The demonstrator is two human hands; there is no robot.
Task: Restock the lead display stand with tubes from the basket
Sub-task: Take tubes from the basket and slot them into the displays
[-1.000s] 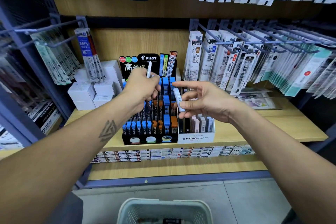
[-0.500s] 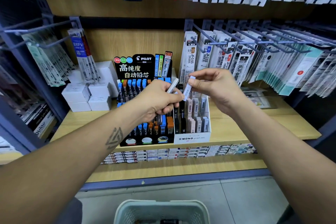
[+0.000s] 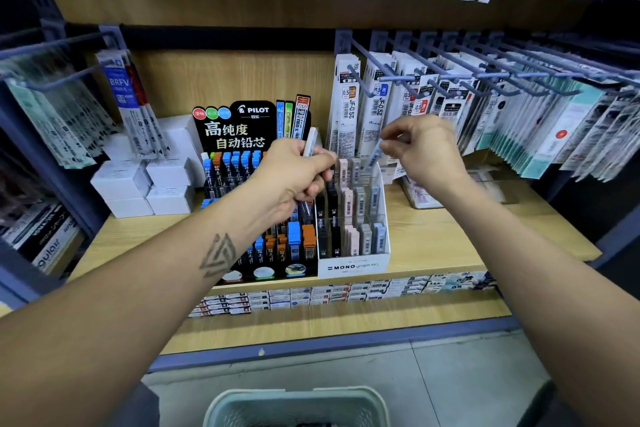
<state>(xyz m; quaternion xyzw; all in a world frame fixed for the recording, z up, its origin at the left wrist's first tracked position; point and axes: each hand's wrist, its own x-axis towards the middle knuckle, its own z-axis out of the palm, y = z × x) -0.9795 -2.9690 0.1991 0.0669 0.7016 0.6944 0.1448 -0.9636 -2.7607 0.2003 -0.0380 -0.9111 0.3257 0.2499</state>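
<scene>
Two bare hands work above the white cardboard lead display stand (image 3: 353, 265). Left hand (image 3: 294, 177) grips clear lead tubes (image 3: 309, 146); right hand (image 3: 420, 146) pinches a blurred pale tube (image 3: 374, 156), its lower end over the stand's back row. Pale green plastic basket (image 3: 294, 406) sits well below both fingers.

Right hand (image 3: 424, 149) and its tube (image 3: 375, 154) motion-blurred; basket (image 3: 294, 406) cut by bottom edge, contents unreadable.

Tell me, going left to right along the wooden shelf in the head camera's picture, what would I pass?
Stacked white boxes → black Pilot lead display stand → left hand gripping a clear tube → white Mono stand → right hand pinching a tube → hanging refill packs.
</scene>
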